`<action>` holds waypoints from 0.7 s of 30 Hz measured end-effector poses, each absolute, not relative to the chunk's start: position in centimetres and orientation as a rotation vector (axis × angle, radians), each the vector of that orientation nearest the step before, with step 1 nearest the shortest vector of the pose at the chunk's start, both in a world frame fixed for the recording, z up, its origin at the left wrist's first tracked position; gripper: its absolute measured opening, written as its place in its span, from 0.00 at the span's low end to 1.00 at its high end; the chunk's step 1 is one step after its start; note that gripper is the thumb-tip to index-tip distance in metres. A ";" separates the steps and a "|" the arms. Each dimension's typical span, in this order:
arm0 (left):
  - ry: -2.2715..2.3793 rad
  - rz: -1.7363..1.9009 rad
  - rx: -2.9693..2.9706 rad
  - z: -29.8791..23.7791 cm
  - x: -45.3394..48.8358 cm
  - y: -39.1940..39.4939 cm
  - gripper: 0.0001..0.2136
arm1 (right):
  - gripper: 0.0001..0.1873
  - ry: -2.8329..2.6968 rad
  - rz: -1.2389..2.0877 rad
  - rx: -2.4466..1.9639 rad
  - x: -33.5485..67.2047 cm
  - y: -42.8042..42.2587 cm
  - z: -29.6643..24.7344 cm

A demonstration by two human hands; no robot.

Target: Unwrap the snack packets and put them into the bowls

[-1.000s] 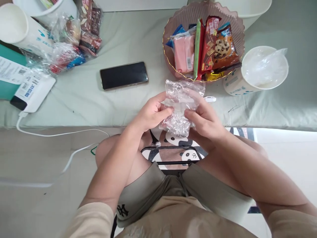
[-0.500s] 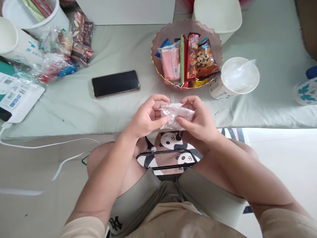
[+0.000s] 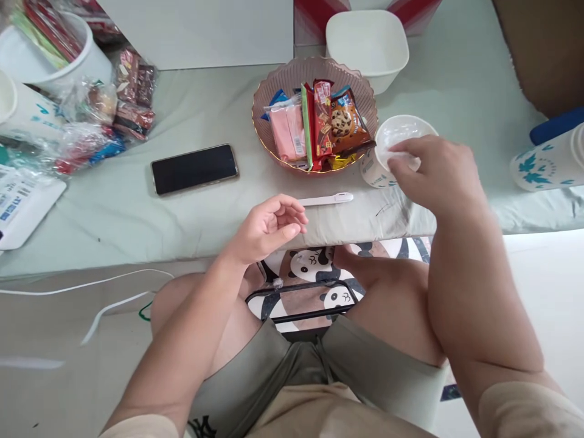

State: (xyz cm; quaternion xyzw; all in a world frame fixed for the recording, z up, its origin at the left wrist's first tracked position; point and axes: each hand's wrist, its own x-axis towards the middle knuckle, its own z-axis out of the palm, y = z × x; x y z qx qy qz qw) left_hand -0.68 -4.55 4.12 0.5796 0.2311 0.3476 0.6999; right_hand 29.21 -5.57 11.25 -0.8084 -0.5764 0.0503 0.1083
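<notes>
My right hand point(image 3: 433, 173) reaches over the rim of a white paper cup point(image 3: 385, 137) beside the bowl. Its fingers are pinched together on a crumpled clear plastic wrapper point(image 3: 403, 159), which is mostly hidden by the fingers. My left hand point(image 3: 270, 227) hovers at the table's front edge with loosely curled, parted fingers and nothing in it. A slim white stick-shaped object point(image 3: 326, 199) lies on the table just beyond my left hand. A pink scalloped bowl point(image 3: 269, 97) behind it holds several wrapped snacks, among them a chocolate-chip cookie pack point(image 3: 343, 123).
A black phone point(image 3: 194, 169) lies left of the bowl. Wrapped snacks point(image 3: 130, 100), plastic bags and white cups crowd the far left. A white square tub point(image 3: 367, 42) stands behind the bowl, a leaf-printed cup point(image 3: 542, 163) at the right. A white cable point(image 3: 91, 283) hangs below the table edge.
Both hands held the clear wrapper together in front of me. The right hand has carried it right to the white cup; the left hand has let go and stays near the edge.
</notes>
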 end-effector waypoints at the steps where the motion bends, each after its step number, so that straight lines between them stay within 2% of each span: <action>1: 0.515 0.765 1.296 4.1 -0.5 -4.5 0.07 | 0.17 -1.724 0.212 -2.408 29.0 -5.5 11.6; 5: 0.529 0.749 1.271 4.3 0.3 -4.3 0.08 | 0.24 -1.720 0.267 -2.477 28.3 -4.8 11.8; 12: 0.580 0.764 1.238 4.5 0.6 -4.3 0.09 | 0.34 -1.934 0.222 -2.279 28.6 -3.2 7.9; 16: 0.610 0.782 1.234 4.2 -0.1 -4.4 0.10 | 0.35 -1.891 0.170 -2.244 29.1 -3.4 7.1; 21: 0.671 0.880 1.103 4.9 -0.9 -4.1 0.13 | 0.30 -1.922 0.169 -2.256 29.1 -4.6 8.2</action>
